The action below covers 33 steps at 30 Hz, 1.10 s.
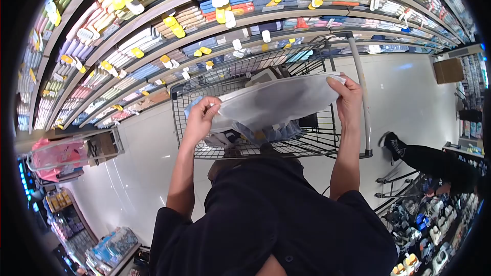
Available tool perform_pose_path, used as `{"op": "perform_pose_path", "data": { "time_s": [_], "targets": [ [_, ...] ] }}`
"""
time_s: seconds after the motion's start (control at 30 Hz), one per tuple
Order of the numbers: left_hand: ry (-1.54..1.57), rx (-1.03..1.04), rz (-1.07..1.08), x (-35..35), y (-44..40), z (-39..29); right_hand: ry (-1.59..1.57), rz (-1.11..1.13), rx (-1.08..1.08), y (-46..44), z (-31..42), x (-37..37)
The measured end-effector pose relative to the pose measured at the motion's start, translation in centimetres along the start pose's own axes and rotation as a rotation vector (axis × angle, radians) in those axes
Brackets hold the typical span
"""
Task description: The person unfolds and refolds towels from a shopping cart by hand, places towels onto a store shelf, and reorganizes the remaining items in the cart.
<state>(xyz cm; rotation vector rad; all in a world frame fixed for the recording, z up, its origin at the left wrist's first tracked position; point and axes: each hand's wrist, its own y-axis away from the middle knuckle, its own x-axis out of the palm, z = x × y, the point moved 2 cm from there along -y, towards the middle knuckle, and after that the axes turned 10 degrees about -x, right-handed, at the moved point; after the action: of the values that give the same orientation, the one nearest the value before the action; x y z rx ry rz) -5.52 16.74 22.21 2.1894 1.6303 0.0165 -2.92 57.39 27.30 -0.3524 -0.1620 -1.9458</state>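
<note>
A frosted, see-through plastic bag is stretched out between my two hands over a wire shopping cart. My left hand pinches its left end, thumb on top. At the upper right corner, my right hand grips the bag with thumb and fingers. A dark grey patch shows through the plastic; whether it is something inside or the cart beneath, I cannot tell. Below the bag, clear plastic-wrapped items and a grey-white bundle lie in the cart, partly hidden.
Shelves of folded fabric goods with yellow tags curve across the far side. On the right are a cardboard box, a person's dark-clad leg and racks of shoes. Left stands a rack with pink goods. Pale floor tiles surround the cart.
</note>
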Motion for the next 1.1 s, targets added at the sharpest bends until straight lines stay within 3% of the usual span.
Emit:
{"op": "perform_pose_path", "data": {
  "time_s": [0.13,0.23,0.33,0.43,0.57,0.73,0.83,0.9,0.93,0.97,1.0,1.03,1.07,1.1],
  "targets": [
    [0.071,0.046,-0.133,0.2,0.7,-1.0,0.113,0.211,-0.116,-1.9,-0.3,-1.6],
    [0.105,0.089,-0.260,-0.1,1.4,-2.3,0.124,0.232,-0.103,-2.3,-0.1,-1.3],
    [-0.054,0.174,-0.393,-0.5,1.8,-3.3,0.135,0.198,-0.110,-2.1,-0.1,-0.6],
    [0.001,0.138,-0.412,-1.8,1.8,-2.5,0.108,0.189,-0.151,-0.9,0.9,0.5],
    [-0.100,0.269,-0.415,-4.6,0.4,-1.6,0.377,0.096,-0.262,1.6,1.4,2.2],
    [-0.185,0.403,-0.388,-7.7,-0.1,-2.4,0.390,0.002,-0.281,4.0,1.2,6.0],
    [-0.025,0.229,-0.305,-10.0,-1.3,-1.0,0.461,-0.090,-0.302,7.1,2.6,11.4],
    [0.110,0.154,-0.411,-11.4,-4.0,1.6,0.528,0.067,-0.284,10.4,3.8,17.2],
    [0.111,0.143,-0.404,-11.4,-6.1,3.3,0.544,0.294,-0.514,12.1,2.2,19.1],
    [0.416,0.191,-0.425,-10.9,-8.5,5.0,0.673,0.573,-0.656,14.1,3.1,23.9],
    [0.724,0.244,-0.437,-10.5,-9.8,5.6,0.550,0.883,-0.503,16.3,1.7,27.1],
    [1.086,0.187,-0.185,-9.4,-10.2,4.7,0.513,0.958,-0.866,18.7,-1.1,30.5],
    [1.432,0.115,0.093,-7.8,-10.5,3.5,0.621,1.217,-0.952,20.6,-3.3,32.8],
    [1.437,0.111,0.118,-7.5,-10.8,3.5,0.633,1.296,-0.971,21.7,-5.0,35.2]
  ]
}}
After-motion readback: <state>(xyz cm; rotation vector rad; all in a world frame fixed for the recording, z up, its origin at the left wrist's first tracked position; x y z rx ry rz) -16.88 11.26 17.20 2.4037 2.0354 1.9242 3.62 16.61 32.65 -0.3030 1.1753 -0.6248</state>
